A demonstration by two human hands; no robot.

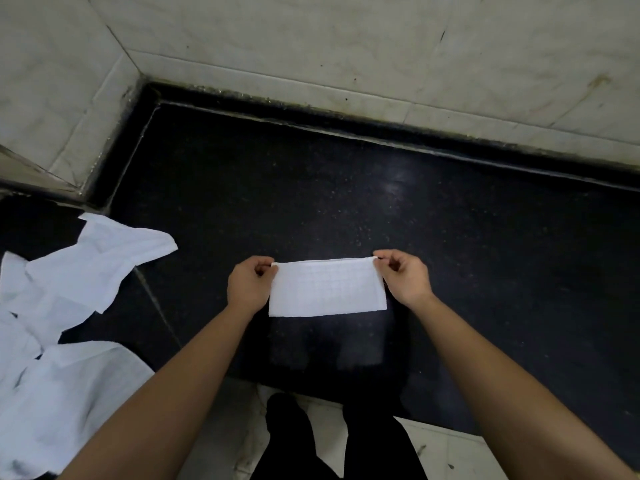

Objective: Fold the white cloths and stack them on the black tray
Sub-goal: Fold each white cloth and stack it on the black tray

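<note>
**Cloth (327,289) pinched at both far corners, mid-fold**

It sits at the middle of the black tabletop (346,185) and looks already doubled into a neat rectangle. The left hand (249,285) pinches the far-left corner and the right hand (405,275) the far-right, each grip closed on fabric alone. For a clean next fold I'd keep that far edge taut and level, match corner to corner, then press the crease flat. Loose cloths (69,289) lie heaped at the left. I can't pick out a tray.

A folded white cloth (327,288) hangs flat; unfolded white cloths (65,306) lie heaped at left.
</note>
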